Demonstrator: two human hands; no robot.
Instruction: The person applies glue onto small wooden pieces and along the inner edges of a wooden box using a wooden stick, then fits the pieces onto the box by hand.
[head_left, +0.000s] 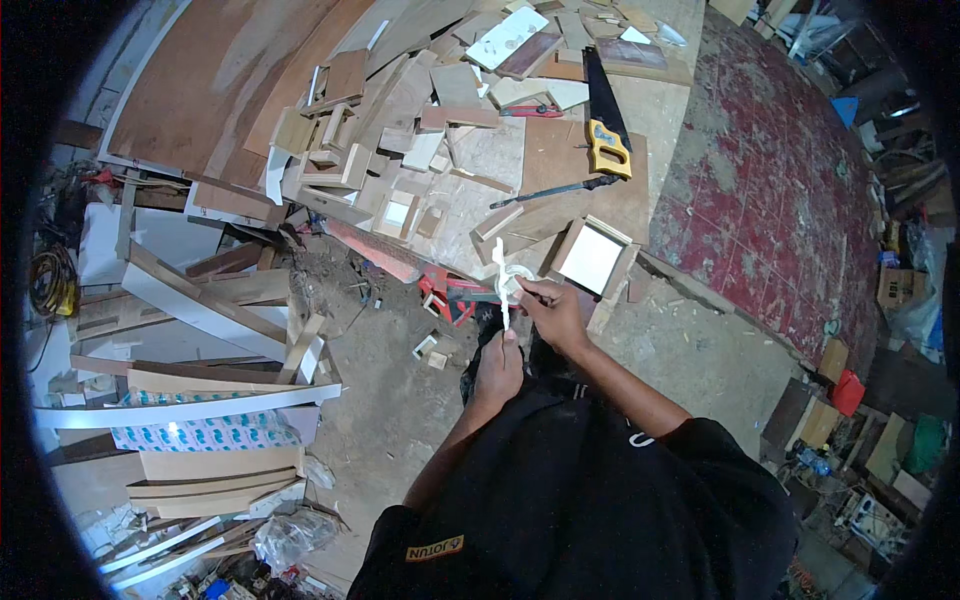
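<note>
A narrow, cream-coloured strip (503,292) stands upright before me, with a curled loop partway up its right side. I cannot tell what it is made of. My left hand (498,370) closes around its lower end. From the right, my right hand (555,314) pinches the curled part between thumb and fingers. Just beyond my right hand, a small wooden frame with a white panel (592,260) lies near the bench edge. Below the bench edge, left of the strip, a red and black tool (452,300) is partly hidden.
The plywood bench (560,210) carries a yellow-handled handsaw (608,150), a red cutter (530,111), a dark rod (555,190) and wood offcuts (457,86). Small wooden boxes (335,165) are stacked left. Boards (210,300) lean at the left; small frames (430,347) lie on the floor.
</note>
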